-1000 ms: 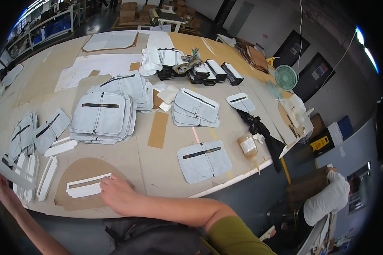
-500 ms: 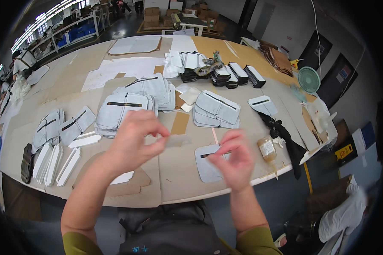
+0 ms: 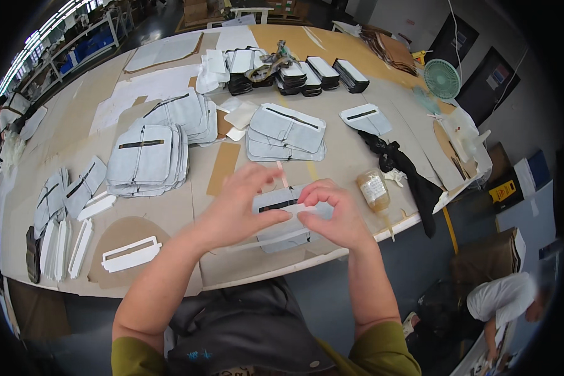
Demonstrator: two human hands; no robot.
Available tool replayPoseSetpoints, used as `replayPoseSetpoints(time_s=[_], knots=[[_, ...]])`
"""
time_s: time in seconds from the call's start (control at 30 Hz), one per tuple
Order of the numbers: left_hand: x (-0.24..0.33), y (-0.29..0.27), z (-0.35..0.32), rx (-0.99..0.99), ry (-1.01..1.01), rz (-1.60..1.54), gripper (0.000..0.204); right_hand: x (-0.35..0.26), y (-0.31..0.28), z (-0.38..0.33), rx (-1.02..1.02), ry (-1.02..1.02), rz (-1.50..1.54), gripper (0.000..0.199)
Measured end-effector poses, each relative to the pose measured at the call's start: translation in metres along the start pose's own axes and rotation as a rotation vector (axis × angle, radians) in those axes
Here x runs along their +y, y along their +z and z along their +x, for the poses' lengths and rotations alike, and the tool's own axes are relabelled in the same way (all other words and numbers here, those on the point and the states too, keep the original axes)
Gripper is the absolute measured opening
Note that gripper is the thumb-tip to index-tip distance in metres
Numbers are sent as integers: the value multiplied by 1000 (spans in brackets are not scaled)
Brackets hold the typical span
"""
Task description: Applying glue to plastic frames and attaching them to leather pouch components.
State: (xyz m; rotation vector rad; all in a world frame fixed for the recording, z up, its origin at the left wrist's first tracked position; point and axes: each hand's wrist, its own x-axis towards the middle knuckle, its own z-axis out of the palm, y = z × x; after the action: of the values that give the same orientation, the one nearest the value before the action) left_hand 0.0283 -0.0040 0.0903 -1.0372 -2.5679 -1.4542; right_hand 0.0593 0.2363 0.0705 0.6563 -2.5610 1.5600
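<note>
A pale grey fabric panel (image 3: pixel 284 242) with a dark slot lies near the table's front edge, under both my hands. A thin, whitish translucent strip (image 3: pixel 319 210) is over the panel, its far end partly hidden by my fingers. My right hand (image 3: pixel 335 215) has thumb and forefinger curled round the strip in a pinch. To the left, my left hand (image 3: pixel 241 203) hovers at the panel with fingers and thumb spread apart, the thumb tip close to the strip. Whether that thumb touches it I cannot tell.
Stacks of grey panels (image 3: pixel 145 160) lie left and another panel stack (image 3: pixel 288 131) beyond my hands. A glue bottle (image 3: pixel 374 190) and black cloth (image 3: pixel 407 175) are at right. White frames (image 3: pixel 131 254) sit at front left. A green fan (image 3: pixel 442 79) stands at far right.
My hands have come together over the panel, the left moving right. The translucent strip, earlier by my left fingers, is now at my right hand. The view has shifted, showing more of the near side.
</note>
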Motion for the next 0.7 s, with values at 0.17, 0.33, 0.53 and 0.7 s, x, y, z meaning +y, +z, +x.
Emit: replayPoseSetpoints(time_s=[0.17, 0.33, 0.53, 0.7], knots=[[-42, -13, -28, 72, -384, -338, 63, 22, -26, -10, 200, 307, 612, 11], [-51, 9, -44, -45, -713, -639, 33, 46, -34, -12, 184, 343, 626, 8], [-66, 25, -42, 42, -795, -733, 20, 71, -33, -14, 230, 447, 587, 16], [-69, 40, -29, 112, -801, -571, 17, 92, -26, -9, 281, 548, 430, 18]])
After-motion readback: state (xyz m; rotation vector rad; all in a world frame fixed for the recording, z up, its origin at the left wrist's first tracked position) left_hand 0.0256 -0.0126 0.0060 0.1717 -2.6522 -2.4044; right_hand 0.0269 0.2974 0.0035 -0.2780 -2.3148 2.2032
